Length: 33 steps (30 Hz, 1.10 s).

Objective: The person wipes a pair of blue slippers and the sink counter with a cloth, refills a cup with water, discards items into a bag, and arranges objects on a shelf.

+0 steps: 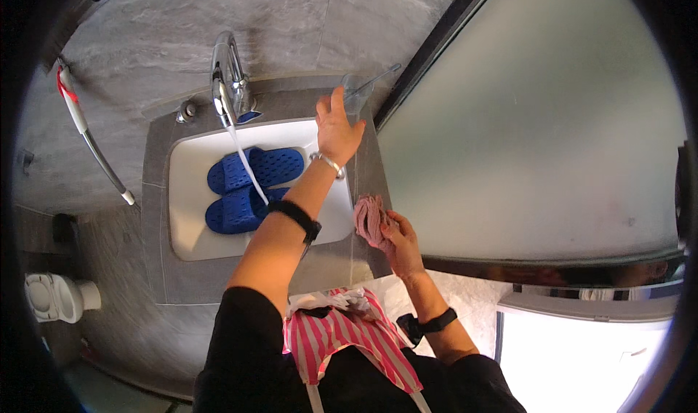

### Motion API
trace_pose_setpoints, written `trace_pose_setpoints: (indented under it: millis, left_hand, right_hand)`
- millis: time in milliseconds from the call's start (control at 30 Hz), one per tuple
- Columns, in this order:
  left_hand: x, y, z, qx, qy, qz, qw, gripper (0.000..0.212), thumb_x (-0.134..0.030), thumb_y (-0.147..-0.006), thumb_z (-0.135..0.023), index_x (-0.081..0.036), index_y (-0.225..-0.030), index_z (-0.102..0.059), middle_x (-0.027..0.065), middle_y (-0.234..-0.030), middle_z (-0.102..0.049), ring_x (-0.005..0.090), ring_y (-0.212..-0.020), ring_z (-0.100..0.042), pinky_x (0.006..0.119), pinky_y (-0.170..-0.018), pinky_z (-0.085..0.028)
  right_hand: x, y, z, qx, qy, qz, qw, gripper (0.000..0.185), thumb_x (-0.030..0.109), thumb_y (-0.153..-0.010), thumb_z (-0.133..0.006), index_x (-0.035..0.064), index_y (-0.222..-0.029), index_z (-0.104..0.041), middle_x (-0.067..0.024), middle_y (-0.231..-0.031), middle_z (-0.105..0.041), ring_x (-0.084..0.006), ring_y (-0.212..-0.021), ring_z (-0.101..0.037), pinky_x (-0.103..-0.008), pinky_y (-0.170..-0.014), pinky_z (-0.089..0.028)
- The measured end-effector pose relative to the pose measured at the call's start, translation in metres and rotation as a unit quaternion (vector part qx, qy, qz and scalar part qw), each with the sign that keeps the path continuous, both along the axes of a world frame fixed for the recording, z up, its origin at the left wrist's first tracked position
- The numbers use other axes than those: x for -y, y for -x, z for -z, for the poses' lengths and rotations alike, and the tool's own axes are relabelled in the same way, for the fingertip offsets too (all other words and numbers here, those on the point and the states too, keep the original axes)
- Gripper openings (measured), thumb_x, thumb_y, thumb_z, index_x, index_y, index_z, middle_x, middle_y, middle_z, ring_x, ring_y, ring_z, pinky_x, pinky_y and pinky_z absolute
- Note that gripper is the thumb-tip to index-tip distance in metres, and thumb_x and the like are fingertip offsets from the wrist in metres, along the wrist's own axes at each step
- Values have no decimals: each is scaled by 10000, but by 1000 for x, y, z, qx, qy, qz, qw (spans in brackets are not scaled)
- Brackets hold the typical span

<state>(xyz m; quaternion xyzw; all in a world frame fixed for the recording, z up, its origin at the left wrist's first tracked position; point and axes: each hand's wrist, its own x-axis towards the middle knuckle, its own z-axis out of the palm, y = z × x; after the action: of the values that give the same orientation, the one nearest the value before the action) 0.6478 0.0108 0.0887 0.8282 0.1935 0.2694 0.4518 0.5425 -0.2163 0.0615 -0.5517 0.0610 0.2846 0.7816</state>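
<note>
My left hand [339,132] reaches over the back right corner of the sink, its fingers spread and bare. Its fingertips are at a clear cup [357,105] that has a thin stick-like handle [376,80] leaning in it; whether they touch I cannot tell. My right hand [404,244] grips a bunched pink cloth [371,219] at the counter's right edge. Two blue perforated slide sandals [279,166] lie side by side in the white sink [188,244]. Water runs from the chrome faucet [221,99] onto the nearer one, part of which my left forearm hides.
A grey stone-look counter [191,282] surrounds the sink, with a small metal knob [186,110] at its back left. Along the right stands a frosted glass panel [534,140]. A hand shower [76,107] hangs on the left wall, and a white toilet [60,298] stands below.
</note>
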Motion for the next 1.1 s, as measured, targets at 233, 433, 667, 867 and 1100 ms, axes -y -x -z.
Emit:
trace_pose_setpoints:
  millis: [233, 433, 667, 867, 1100]
  left_hand:
    - [11, -74, 2, -87, 24, -80, 993, 941, -201, -625, -795, -158, -1357, -206, 203, -1269, -380, 430, -1148, -375, 478, -949, -379]
    - [-3, -81, 19, -83, 9, -133, 988, 913, -169, -638, -780, -130, -1359, -221, 181, -1237, -401, 399, -1101, -405, 457, -921, -389]
    - [-74, -42, 21, -13, 29, -310, 950, 923, -115, -659, -765, -103, -1377, -185, 229, -1234, -364, 415, -1075, -403, 443, -906, -377]
    - [-60, -10, 19, 138, 66, -262, 953, 867, -65, -665, -749, -13, -1354, -226, 313, -1239, -349, 453, -1112, -393, 446, -952, -357]
    - [0, 160, -11, -51, -3, 110, 993, 690, -127, -700, -689, -34, -1304, -368, 213, -1215, -442, 393, -1131, -401, 455, -983, -325]
  right_hand:
    - [21, -9, 5, -30, -54, -45, 997, 505, 165, -825, -577, -15, -1266, -409, -108, -1215, -516, -225, -1083, -530, -346, -900, -447]
    - [16, -43, -11, -148, -196, -11, 969, 441, 254, -893, -473, 34, -1273, -434, -108, -1221, -525, -267, -1086, -534, -368, -927, -433]
    - [-54, -110, -63, -56, -364, 33, 929, 378, 270, -903, -495, 97, -1237, -454, -55, -1294, -461, -236, -1177, -452, -408, -987, -383]
    - [-128, -196, -95, 181, -323, 61, 927, 339, 199, -856, -590, 120, -1151, -442, -32, -1186, -477, -199, -1058, -490, -367, -820, -448]
    - [-187, -315, -82, 353, -63, 248, 900, 451, 59, -811, -604, 120, -1186, -362, -26, -1067, -486, -143, -923, -492, -303, -653, -462]
